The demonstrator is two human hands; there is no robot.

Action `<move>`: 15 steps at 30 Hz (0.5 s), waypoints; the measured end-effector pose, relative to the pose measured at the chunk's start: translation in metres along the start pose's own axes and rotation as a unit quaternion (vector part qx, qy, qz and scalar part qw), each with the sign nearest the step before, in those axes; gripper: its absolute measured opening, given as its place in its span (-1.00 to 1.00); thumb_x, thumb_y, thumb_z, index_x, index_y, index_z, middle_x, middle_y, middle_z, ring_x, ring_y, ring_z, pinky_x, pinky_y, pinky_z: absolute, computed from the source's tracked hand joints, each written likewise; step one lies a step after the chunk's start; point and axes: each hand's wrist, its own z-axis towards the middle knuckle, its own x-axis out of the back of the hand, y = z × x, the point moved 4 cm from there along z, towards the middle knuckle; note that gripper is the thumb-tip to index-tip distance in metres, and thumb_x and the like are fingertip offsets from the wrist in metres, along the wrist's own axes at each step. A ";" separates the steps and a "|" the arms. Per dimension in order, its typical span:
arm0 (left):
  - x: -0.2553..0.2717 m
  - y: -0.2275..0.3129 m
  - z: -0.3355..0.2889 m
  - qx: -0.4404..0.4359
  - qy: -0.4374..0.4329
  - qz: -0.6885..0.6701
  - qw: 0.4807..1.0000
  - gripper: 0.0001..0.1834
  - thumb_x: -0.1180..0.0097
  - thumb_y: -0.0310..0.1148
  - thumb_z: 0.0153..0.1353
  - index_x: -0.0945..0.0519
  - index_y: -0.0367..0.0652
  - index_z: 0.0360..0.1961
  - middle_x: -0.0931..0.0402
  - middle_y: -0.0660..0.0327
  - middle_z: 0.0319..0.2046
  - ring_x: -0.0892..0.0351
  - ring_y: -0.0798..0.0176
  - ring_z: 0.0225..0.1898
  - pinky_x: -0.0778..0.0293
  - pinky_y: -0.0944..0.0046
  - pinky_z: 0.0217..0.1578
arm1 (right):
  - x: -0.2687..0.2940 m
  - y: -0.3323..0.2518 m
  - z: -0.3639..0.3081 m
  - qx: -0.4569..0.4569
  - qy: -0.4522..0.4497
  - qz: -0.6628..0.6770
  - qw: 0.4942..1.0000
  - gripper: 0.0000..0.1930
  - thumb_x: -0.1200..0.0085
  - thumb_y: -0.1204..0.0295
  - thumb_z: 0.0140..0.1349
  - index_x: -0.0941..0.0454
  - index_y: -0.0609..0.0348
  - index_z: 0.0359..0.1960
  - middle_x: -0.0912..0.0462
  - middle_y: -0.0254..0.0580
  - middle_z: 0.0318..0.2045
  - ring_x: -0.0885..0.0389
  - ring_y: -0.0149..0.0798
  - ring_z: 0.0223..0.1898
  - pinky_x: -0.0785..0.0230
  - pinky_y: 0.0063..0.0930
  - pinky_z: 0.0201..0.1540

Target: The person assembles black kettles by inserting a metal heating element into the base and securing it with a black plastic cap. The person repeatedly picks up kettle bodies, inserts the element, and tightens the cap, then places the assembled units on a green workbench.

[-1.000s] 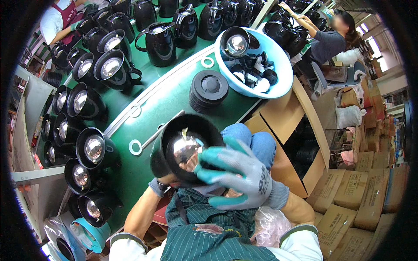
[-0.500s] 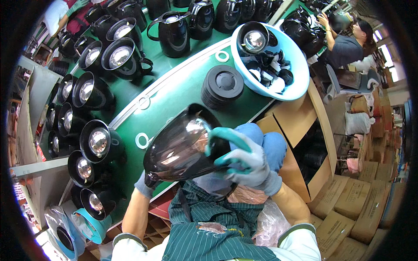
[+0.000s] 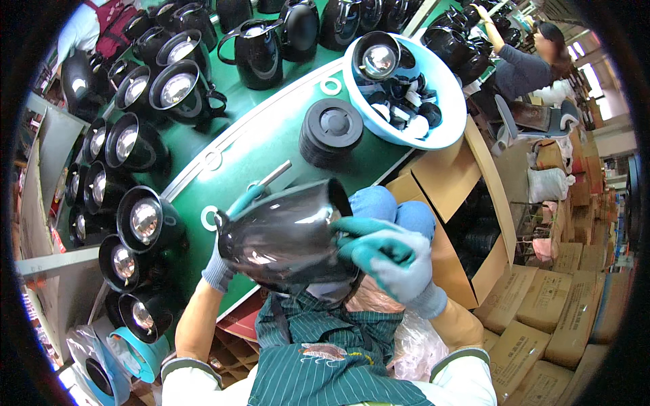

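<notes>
A glossy black jug lies tilted on its side in front of me, its wide end toward the right. My left hand, in a grey and green glove, is closed round its far side; the jug hides most of the palm. A thin grey rod sticks out past those fingers. My right hand, gloved alike, is at the wide end with its fingers curled and the foremost ones against the jug. Whatever they pinch, if anything, is hidden. Beyond the jug stands a stack of round black discs.
Several black jugs with silvery liners crowd the green table at left and back. A light blue basin holds small parts. White rings lie on the table. An open carton is at right; a person works beyond.
The jug has turned, its wide end now tipped up a little. My left fingers and the grey rod have come into sight behind it. My right hand has shifted slightly down and right.
</notes>
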 end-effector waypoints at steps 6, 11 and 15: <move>0.004 -0.036 0.012 -0.008 -0.051 0.111 0.993 -0.29 -0.06 -0.18 0.45 -0.20 -0.18 0.54 -0.40 -0.02 0.37 -0.53 0.05 0.26 -0.48 0.02 0.29 | 0.028 0.023 0.084 0.013 0.115 -0.066 0.991 -0.55 -0.35 0.25 0.20 -0.66 0.23 0.07 -0.67 0.14 0.11 -0.72 -0.04 0.02 -0.52 -0.26 0.13; 0.004 -0.042 0.013 -0.042 -0.040 0.166 0.984 -0.28 -0.09 -0.22 0.43 -0.21 -0.17 0.54 -0.38 -0.01 0.39 -0.50 0.05 0.29 -0.46 0.01 0.31 | 0.026 0.107 0.182 0.042 0.008 -0.640 0.767 0.32 -0.32 -0.39 -0.07 0.14 -0.11 0.63 -0.13 0.40 0.48 0.02 0.49 0.52 0.31 0.36 0.54; 0.011 -0.048 0.009 -0.048 -0.031 0.182 0.982 -0.28 -0.11 -0.26 0.41 -0.21 -0.16 0.54 -0.37 0.01 0.40 -0.48 0.06 0.31 -0.44 0.00 0.33 | 0.028 0.129 0.198 -0.001 -0.094 -0.643 0.760 0.24 -0.42 -0.28 -0.13 -0.01 -0.36 0.60 -0.11 0.28 0.47 0.06 0.34 0.54 0.38 0.31 0.55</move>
